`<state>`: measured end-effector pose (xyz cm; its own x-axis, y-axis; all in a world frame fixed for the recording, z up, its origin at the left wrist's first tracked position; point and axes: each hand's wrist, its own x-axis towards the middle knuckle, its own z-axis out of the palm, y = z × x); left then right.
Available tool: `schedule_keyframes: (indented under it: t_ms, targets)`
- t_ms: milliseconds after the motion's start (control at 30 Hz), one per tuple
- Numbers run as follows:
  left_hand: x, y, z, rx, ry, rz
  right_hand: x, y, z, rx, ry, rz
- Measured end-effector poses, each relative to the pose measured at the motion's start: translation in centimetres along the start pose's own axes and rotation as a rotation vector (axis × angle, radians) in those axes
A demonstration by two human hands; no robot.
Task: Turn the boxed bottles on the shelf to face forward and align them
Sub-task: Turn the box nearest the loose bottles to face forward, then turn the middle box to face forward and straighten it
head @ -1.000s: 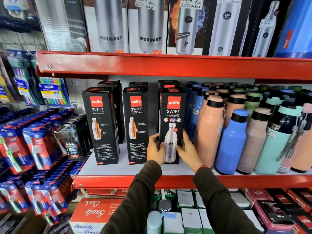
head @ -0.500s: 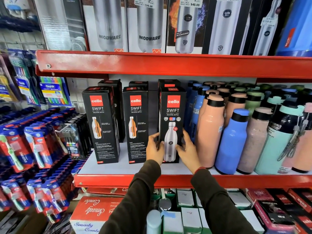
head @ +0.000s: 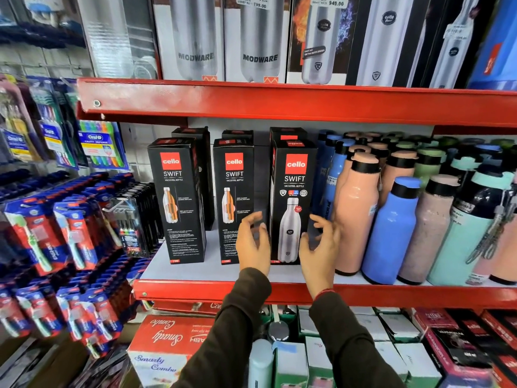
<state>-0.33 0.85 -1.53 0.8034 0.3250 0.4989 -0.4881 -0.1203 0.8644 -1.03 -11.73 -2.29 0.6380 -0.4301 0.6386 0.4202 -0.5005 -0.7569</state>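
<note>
Head view, frame centre: my left hand (head: 253, 242) and right hand (head: 319, 245) are spread beside the right box (head: 292, 203), gripping nothing. I should check its front lines up with the other boxes (head: 208, 201).

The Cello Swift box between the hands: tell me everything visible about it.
The Cello Swift box is tall, black and looks like cardboard. It bears a red logo square, white lettering and a steel bottle picture. It stands upright, front face forward, on the white shelf board, rightmost of three front boxes. The left hand and right hand flank it, fingers spread; contact is unclear.
</note>
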Motion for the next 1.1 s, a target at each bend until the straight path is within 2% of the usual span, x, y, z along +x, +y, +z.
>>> schedule_keyframes:
  t_ms: [133,233,333,533,667,767,967,1100]
  targets:
    - [0.5,0.0,-1.9,0.057,0.117,0.173,-1.4,-2.3,1.3,0.043,-0.002,-0.103]
    - [1.3,-0.3,-3.6,0.120,0.219,0.260,-2.1,-3.6,3.4,0.079,-0.130,-0.137]
    - [2.1,-1.1,-5.0,0.155,0.224,0.161,-2.6,-4.0,6.0,0.128,-0.308,-0.109]
    - [4.0,-3.2,-7.5,0.199,-0.035,-0.068,-2.5,-4.3,9.0,0.073,-0.494,0.145]
    - [5.0,-3.4,-8.4,0.171,-0.142,-0.194,-2.4,-4.3,9.5,0.087,-0.510,0.211]
    - [5.4,-3.1,-9.0,0.128,-0.140,-0.221,-2.6,-4.2,9.7,0.110,-0.508,0.235]
    - [5.3,-2.1,-9.6,0.158,-0.139,-0.159,-2.9,-4.4,9.8,0.144,-0.487,0.246]
    - [5.3,-2.0,-9.8,-0.002,-0.103,-0.191,-2.9,-4.6,9.5,0.120,-0.493,0.166]
